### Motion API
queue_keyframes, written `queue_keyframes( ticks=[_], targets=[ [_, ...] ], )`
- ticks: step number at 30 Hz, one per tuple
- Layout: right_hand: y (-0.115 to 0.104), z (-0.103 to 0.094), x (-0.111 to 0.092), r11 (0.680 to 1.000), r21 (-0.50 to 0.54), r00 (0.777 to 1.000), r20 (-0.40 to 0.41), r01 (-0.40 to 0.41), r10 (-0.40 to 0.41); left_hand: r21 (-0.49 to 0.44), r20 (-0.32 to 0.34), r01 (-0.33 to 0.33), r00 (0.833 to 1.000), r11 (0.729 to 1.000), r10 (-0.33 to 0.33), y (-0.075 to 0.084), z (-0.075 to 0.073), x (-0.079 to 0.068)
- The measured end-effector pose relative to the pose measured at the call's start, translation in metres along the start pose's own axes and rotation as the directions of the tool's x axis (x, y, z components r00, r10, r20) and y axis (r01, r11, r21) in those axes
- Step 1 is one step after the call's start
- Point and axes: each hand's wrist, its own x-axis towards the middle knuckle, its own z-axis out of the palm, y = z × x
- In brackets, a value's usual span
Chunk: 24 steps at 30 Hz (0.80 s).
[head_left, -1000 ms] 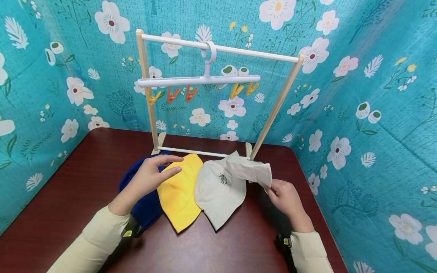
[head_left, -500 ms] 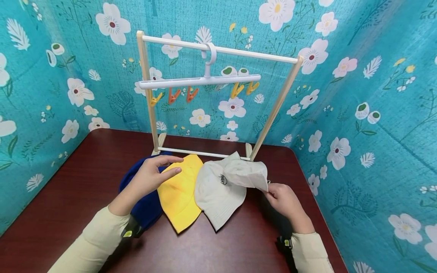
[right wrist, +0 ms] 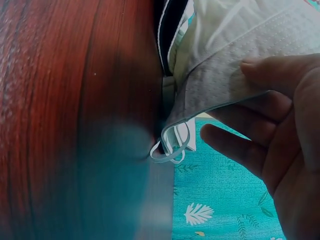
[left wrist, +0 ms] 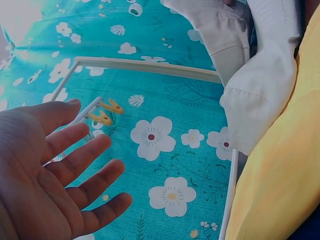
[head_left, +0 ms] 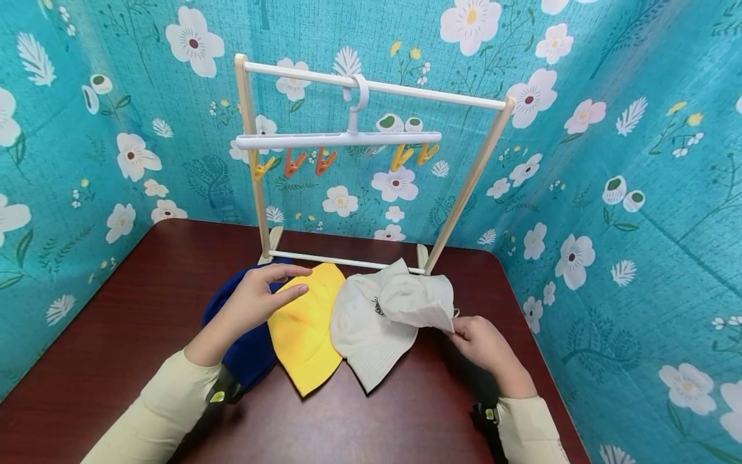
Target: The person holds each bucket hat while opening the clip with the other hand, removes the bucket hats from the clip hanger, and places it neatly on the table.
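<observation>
My right hand [head_left: 484,345] pinches the brim edge of a small off-white cloth hat [head_left: 420,299]. In the right wrist view, the thumb lies on the dotted brim [right wrist: 220,82] and thin cord loops [right wrist: 172,150] hang from its edge. That hat partly covers a pale grey bucket hat [head_left: 368,341] with a dark embroidered mark. Over the yellow bucket hat [head_left: 307,348] and the dark blue hat [head_left: 252,351], my left hand [head_left: 255,299] hovers with fingers spread from the thumb, holding nothing. The left wrist view shows its open palm.
A wooden rack [head_left: 476,180] stands behind the hats. From its top bar hangs a white hanger [head_left: 336,139] with yellow and orange clips [head_left: 292,164]. Flowered teal cloth [head_left: 626,129] surrounds the dark red-brown table [head_left: 133,290].
The small off-white hat has tipped over: its brim at my right hand has dropped and its rounded crown now faces up. My right hand has lowered slightly; my left hand stays put.
</observation>
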Motion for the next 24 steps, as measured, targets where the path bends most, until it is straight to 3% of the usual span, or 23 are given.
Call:
queue_keyframes(
  ticks=[15, 24],
  targets=[
    [-0.0003, 0.0013, -0.0015, 0.999, 0.05, 0.994, 0.106, -0.015, 0.01, -0.001, -0.008, -0.01, 1.0, 1.0, 0.01, -0.0024, 0.0004, -0.0004],
    [0.0013, 0.0009, -0.0003, 0.996, 0.082, 0.991, 0.121, 0.041, -0.051, -0.003, -0.012, -0.019, 1.0, 1.0, 0.019, -0.0004, -0.0015, -0.0004]
  ],
)
